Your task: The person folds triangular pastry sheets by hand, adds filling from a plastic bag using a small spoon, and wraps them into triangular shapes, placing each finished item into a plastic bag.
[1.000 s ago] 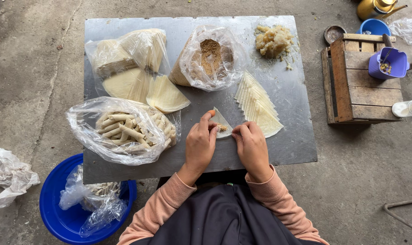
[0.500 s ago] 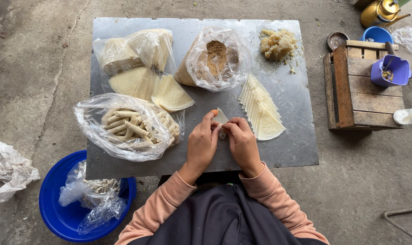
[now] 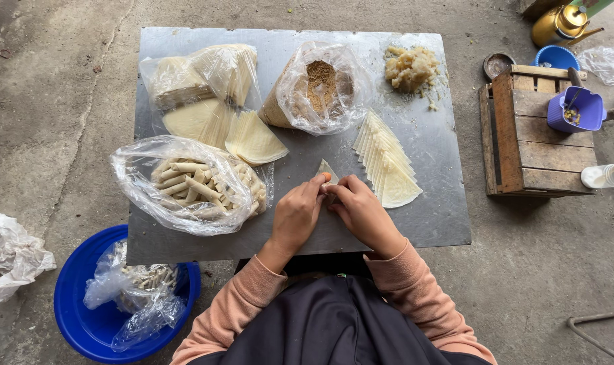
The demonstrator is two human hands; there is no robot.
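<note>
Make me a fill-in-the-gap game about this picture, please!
1. Both hands, left hand and right hand, pinch one small ____-shaped wrapper.
2. The bag of finished rolls lies on the ____ side of the metal table.
3. The basin on the floor is ____ in colour.
4. The purple cup stands on a wooden ____.

Missing words: triangle; left; blue; crate

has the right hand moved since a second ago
Yes. The right hand has slid left along the metal table, away from the fanned stack of wrappers, and now meets the left hand on the wrapper piece.
</note>
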